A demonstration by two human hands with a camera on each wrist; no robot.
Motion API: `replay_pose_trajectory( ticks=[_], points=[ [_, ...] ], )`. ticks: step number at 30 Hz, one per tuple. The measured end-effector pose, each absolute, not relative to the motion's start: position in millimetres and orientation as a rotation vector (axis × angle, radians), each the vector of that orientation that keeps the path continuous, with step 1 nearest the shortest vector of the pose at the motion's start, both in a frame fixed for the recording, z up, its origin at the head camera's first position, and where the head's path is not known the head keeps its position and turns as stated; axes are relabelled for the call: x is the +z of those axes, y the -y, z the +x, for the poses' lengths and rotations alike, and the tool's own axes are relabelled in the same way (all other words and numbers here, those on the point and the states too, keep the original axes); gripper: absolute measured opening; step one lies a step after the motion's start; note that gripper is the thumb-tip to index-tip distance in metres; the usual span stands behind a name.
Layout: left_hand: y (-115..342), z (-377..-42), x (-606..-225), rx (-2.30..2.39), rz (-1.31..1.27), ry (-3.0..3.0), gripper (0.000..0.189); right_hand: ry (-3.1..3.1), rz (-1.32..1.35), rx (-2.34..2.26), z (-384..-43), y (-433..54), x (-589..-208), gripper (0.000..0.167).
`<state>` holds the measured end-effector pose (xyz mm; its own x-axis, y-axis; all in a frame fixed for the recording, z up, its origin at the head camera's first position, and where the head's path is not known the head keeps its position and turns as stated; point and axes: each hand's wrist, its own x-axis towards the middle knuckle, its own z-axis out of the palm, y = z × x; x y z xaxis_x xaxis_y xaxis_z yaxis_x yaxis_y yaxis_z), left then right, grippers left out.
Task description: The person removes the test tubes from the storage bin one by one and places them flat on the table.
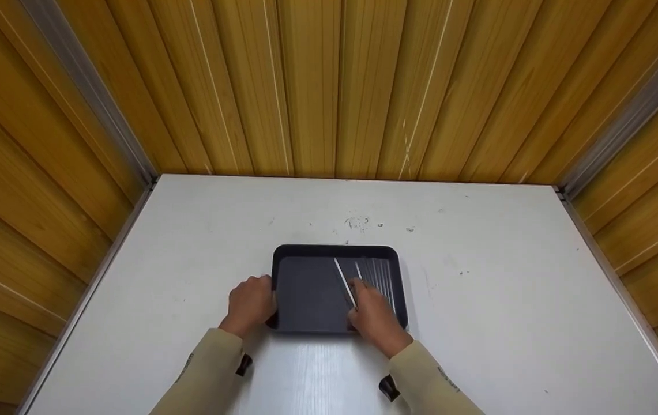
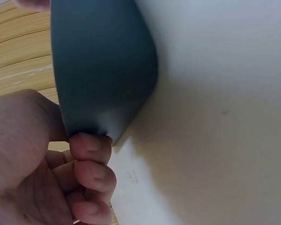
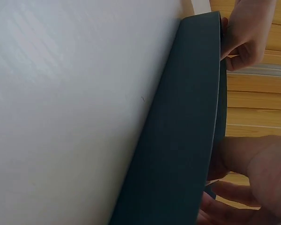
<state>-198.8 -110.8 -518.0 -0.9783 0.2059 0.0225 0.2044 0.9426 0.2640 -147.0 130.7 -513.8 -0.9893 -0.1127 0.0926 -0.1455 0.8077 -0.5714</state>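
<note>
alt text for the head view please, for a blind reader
A person's right grip holds a thin white stick inside a dark tray, while the left grip holds the tray's left side. Thin pale lines run along the tray's right part. The tray sits on a white table.

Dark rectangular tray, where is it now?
The dark rectangular tray sits below centre in the head view, on the white tabletop, left hand gripping its left side.

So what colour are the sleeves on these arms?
The sleeves are beige, a sandy tan; the head view shows them best.
</note>
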Motion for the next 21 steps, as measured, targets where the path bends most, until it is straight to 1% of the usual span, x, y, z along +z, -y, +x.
replay_pose_trajectory(
  ticks=[4,7,16,21],
  points=[
    [111.1,-199.1,-518.3,0.402,0.322,-3.077,0.011,2.933,0.171,0.925,-145.4,-132.0,-510.8,0.060],
    [110.9,-198.7,-518.3,0.401,0.323,-3.079,0.011,2.924,0.140,0.877,-144.8,-132.8,-509.4,0.060],
    [111.1,-197.6,-518.9,0.411,0.341,-3.102,0.011,2.846,0.117,0.772,-145.3,-138.1,-507.4,0.040],
    [110.8,-197.9,-519.5,0.448,0.331,-3.103,0.011,2.827,0.097,0.735,-144.8,-142.5,-505.9,0.035]
  ],
)
